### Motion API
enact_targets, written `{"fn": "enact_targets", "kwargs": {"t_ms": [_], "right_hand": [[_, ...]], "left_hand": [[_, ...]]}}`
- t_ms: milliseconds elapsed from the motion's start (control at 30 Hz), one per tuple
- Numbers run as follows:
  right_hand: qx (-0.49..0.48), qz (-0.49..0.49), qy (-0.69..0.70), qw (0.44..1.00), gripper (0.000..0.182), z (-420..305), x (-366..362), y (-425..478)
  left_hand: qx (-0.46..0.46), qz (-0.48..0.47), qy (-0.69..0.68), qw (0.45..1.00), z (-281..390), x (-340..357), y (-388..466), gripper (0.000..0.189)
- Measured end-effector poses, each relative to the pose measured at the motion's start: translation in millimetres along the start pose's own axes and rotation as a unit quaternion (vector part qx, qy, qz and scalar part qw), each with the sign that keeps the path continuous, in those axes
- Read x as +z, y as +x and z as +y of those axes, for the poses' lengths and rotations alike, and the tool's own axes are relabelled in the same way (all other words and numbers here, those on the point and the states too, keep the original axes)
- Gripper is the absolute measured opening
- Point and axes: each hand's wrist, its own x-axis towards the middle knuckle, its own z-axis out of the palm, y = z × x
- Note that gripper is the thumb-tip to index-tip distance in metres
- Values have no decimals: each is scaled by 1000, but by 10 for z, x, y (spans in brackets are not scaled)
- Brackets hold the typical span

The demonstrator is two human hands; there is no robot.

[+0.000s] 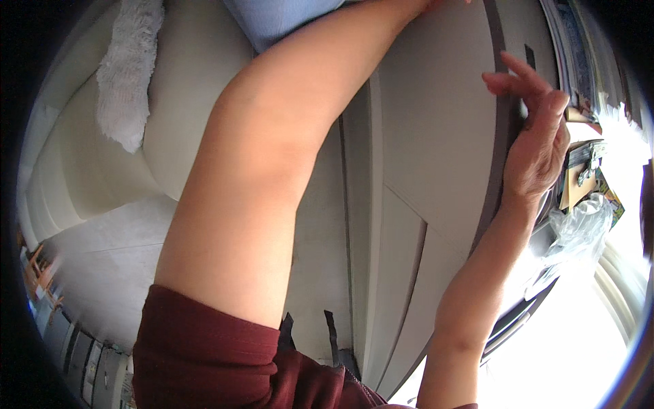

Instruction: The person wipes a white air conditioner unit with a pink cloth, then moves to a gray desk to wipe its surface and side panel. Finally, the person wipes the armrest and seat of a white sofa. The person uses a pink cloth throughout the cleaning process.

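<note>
My left arm, bare below a dark red sleeve, bends across the middle of the view. Only a sliver of my left hand (438, 3) shows at the top edge; its fingers are mostly cut off, and what it touches is hidden. On the right, my right hand (536, 143) is raised over the dark band (500, 128) along a pale panel (434, 117). Its fingers are apart and slightly bent, with nothing visible between them. Light blue cloth (286, 18) lies beyond my left forearm at the top.
A cream padded seat (189, 61) with a fluffy white piece (127, 76) fills the upper left. Near my right wrist are a crumpled clear plastic bag (585, 225), a brown card or paper piece (577, 186) and stacked items (582, 51). Glare washes out the lower right.
</note>
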Motion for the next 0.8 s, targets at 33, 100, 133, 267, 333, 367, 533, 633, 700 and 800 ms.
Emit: {"fn": "enact_targets", "kwargs": {"t_ms": [33, 100, 133, 267, 333, 367, 533, 633, 700, 800], "right_hand": [[-35, 33, -35, 998, 69, 0, 64, 41], [-40, 34, -31, 998, 69, 21, 64, 40], [-42, 34, -29, 998, 68, 18, 61, 45], [-39, 54, -19, 998, 75, 33, 50, 98], [-25, 92, -30, 995, 77, 81, 23, 114], [-21, 110, -34, 993, 78, 79, 12, 114], [9, 136, -28, 990, 77, 32, 16, 136], [72, 183, -79, 977, 72, -23, 60, 113], [-25, 236, -181, 954, 61, 261, -50, 97], [-57, 280, -255, 924, 58, 509, -160, 53]], "left_hand": [[2, 0, 5, 1000, 40, -7, 18, 37], [1, -5, 16, 1000, 112, 60, -25, 40], [2, -5, 22, 1000, 157, 76, -42, 41], [21, -4, 61, 998, 401, 165, -157, 47], [21, -9, 81, 996, 479, 287, -307, 51], [23, -9, 94, 995, 543, 355, -416, 52], [36, 14, 179, 983, 621, 753, -1005, 60], [96, 103, 263, 955, 118, 1014, -1423, 70], [136, 139, 306, 932, -168, 1186, -1788, 86], [111, 117, 325, 932, -316, 1318, -2190, 102]]}}
